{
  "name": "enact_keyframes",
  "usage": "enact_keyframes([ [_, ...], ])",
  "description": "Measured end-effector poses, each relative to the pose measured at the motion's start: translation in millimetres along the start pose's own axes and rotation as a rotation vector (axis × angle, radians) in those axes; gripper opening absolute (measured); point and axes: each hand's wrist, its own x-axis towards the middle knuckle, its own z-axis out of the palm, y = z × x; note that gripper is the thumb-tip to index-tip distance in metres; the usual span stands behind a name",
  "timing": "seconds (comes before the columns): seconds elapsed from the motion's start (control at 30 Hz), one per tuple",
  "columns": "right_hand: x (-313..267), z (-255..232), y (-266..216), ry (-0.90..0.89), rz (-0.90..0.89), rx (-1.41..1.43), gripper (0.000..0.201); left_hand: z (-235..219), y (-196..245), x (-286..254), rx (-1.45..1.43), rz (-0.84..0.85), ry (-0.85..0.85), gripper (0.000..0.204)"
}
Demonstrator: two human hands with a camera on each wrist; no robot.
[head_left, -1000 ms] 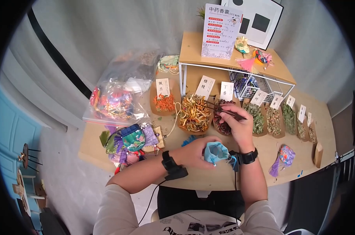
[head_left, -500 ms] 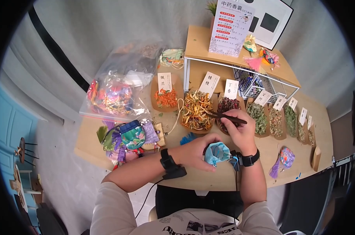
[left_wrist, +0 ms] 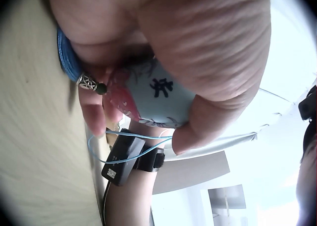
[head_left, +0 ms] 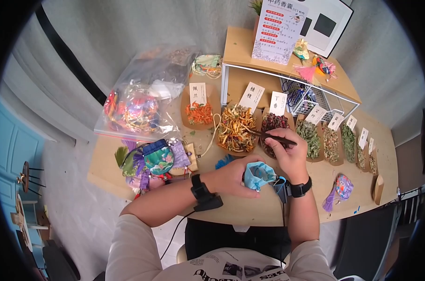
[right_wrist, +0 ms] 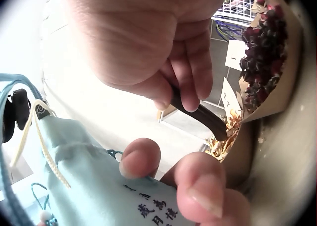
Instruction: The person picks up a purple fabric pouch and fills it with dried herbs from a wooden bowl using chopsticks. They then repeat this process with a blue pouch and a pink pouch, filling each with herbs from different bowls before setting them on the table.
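My left hand (head_left: 235, 178) holds a light blue drawstring pouch (head_left: 258, 176), its mouth open and facing up. In the left wrist view, the fingers curl round the pouch (left_wrist: 157, 94), which has a pink pattern and dark characters. My right hand (head_left: 288, 152) pinches dark tweezers (head_left: 280, 138), their tips at the right side of the yellow-orange dried herbs (head_left: 236, 127). The right wrist view has the tweezers (right_wrist: 200, 118) reaching to the yellow pieces (right_wrist: 225, 142). Whether the tips grip a piece, I cannot tell.
Dark red dried buds (head_left: 274, 122), orange herbs (head_left: 199, 113) and green herbs (head_left: 308, 138) sit in labelled paper trays. Finished pouches (head_left: 159, 157) and a clear plastic bag (head_left: 137, 107) lie at the left. Behind stands a wooden shelf (head_left: 250, 51); a purple-tasselled pouch (head_left: 344, 186) lies at the right.
The tweezers have moved slightly down and right, from the upper part of the yellow herbs to their right side. The pouch has risen a little, and the head view has shifted.
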Motion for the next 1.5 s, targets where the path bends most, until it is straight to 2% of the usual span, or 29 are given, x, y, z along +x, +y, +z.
enact_keyframes([
  [0.07, 0.2, 0.8, -1.5, -0.016, 0.008, 0.012, 0.014, 0.5, 0.3, 0.1, -0.018, -0.006, -0.012, 0.069],
  [0.13, 2.0, 4.3, -7.8, -0.008, 0.106, 0.37, 0.014, 1.4, -0.3, 0.1, -0.047, -0.003, -0.027, 0.07],
  [0.17, 3.4, 4.3, -9.1, -0.006, 0.105, 0.371, 0.014, 1.2, 0.8, 0.3, -0.045, -0.003, -0.029, 0.07],
  [0.23, 7.8, 4.3, -11.3, 0.033, 0.192, 0.6, 0.015, 0.6, 3.3, 0.5, -0.046, -0.013, -0.061, 0.071],
  [0.37, 12.2, -1.8, -7.0, 0.075, 0.269, 0.632, 0.018, 1.7, 2.6, 0.1, -0.057, 0.005, -0.056, 0.072],
  [0.5, 9.4, -1.0, 1.1, 0.075, 0.253, 0.651, 0.019, 0.5, 0.9, 0.9, 0.012, 0.023, -0.061, 0.074],
  [0.6, 10.0, 4.4, -4.3, 0.104, 0.239, 0.598, 0.019, 0.4, -0.8, 1.6, 0.04, 0.028, -0.059, 0.074],
  [0.7, 7.9, 6.6, -3.6, 0.029, 0.24, 0.489, 0.02, -0.6, 0.3, 1.7, 0.073, 0.038, -0.051, 0.071],
  [0.8, 6.6, 11.6, -8.3, 0.021, 0.307, 0.4, 0.02, -0.6, 0.1, 1.5, 0.078, 0.026, -0.049, 0.069],
  [0.87, 6.2, 16.2, -0.4, 0.048, 0.04, 0.329, 0.018, -0.6, -0.1, 1.5, 0.076, 0.019, -0.049, 0.069],
  [0.9, 5.5, 15.4, -1.3, 0.047, 0.04, 0.328, 0.018, -0.6, -0.1, 1.5, 0.076, 0.021, -0.047, 0.068],
  [0.97, 4.2, 12.9, -5.7, 0.042, 0.019, 0.094, 0.014, -0.5, 1.3, 1.4, 0.075, 0.023, -0.045, 0.067],
  [1.03, 3.1, 11.7, -3.6, 0.051, 0.022, 0.071, 0.012, -0.2, 3.9, 0.7, 0.016, -0.031, -0.039, 0.065],
  [1.2, 3.4, 8.7, -1.1, 0.081, -0.01, 0.062, 0.012, 0.8, 0.2, -0.1, 0.0, 0.013, -0.007, 0.064],
  [1.3, 6.1, 8.7, -4.1, 0.072, -0.101, 0.024, 0.016, 0.6, 0.6, -0.1, 0.012, 0.031, -0.02, 0.066],
  [1.37, 7.2, 9.6, -4.9, 0.046, -0.187, -0.103, 0.019, 0.6, 1.5, -0.4, 0.009, 0.034, -0.026, 0.067],
  [1.43, 6.3, 10.9, -7.2, 0.025, -0.162, -0.086, 0.019, 0.5, 2.0, -0.4, -0.03, -0.01, -0.031, 0.068],
  [1.5, 5.8, 12.0, -8.6, 0.003, -0.139, -0.068, 0.02, 0.3, 1.7, 0.1, 0.025, 0.017, -0.02, 0.068],
])
